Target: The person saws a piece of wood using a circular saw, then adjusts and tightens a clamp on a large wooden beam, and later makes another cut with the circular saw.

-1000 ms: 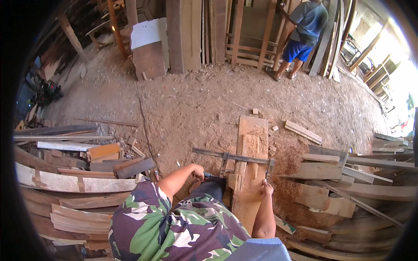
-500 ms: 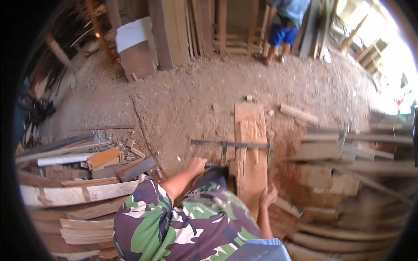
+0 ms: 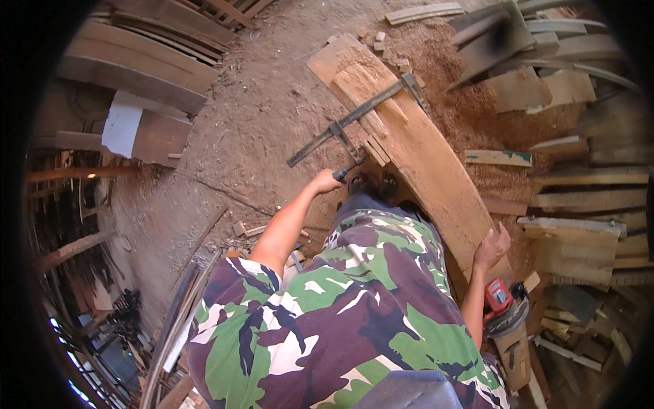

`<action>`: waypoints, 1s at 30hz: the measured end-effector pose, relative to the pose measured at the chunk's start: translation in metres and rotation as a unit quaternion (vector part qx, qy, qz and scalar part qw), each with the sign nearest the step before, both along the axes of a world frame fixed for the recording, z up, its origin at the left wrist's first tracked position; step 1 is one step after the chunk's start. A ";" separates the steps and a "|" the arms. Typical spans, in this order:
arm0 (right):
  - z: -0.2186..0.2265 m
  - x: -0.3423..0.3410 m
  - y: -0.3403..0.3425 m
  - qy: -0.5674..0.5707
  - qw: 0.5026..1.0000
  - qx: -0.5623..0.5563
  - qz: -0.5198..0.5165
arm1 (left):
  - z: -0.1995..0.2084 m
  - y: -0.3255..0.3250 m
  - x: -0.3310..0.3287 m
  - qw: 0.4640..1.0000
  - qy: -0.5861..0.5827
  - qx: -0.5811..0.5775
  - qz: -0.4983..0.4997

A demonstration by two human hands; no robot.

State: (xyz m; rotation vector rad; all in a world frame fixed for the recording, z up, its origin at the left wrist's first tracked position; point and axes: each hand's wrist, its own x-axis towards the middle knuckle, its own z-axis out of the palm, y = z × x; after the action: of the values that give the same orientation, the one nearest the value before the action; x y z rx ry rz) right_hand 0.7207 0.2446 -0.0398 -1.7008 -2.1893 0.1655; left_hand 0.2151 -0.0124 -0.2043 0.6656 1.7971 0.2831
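Note:
A long wooden board [image 3: 436,170] lies slantwise in front of me, dusted with sawdust. On its far part sits a smaller shaped wood piece [image 3: 357,88]. A dark metal bar clamp [image 3: 371,104] spans the board's width, one jaw at the far right edge, with small wood blocks [image 3: 377,150] by the screw side. My left hand [image 3: 325,182] is closed round the clamp's black handle [image 3: 339,175]. At the board's near right edge, my right hand [image 3: 492,247] rests against the wood, fingers apart; its underside is hidden.
A red power tool [image 3: 499,296] stands close to my right forearm. Curved offcuts and planks [image 3: 579,198] lie piled on the right, with sawdust [image 3: 470,102] among them. Boards [image 3: 136,51] lean at the upper left. Wood strips [image 3: 184,317] lie at the lower left.
My view has turned, so the board now slants and the red tool has come into sight; the other person has left view. My left hand stays on the clamp handle; my right-hand fingers look straighter.

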 end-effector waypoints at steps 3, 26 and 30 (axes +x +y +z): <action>0.022 0.036 -0.028 -0.065 0.995 0.042 -0.069 | -0.007 -0.007 0.006 0.990 0.134 0.045 -0.023; 0.005 0.252 -0.116 -0.039 0.912 -0.019 -0.409 | 0.027 -0.010 0.051 0.892 0.442 0.087 0.042; 0.009 0.274 -0.101 0.213 0.871 -0.204 -0.392 | 0.059 -0.005 0.079 0.862 0.473 0.163 0.078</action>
State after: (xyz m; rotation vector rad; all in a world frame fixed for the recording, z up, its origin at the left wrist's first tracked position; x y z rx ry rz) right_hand 0.9943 0.1432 -0.0313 -2.3571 -1.0729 0.7365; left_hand 0.2944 -0.0170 -0.1456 1.0040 2.7962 0.4180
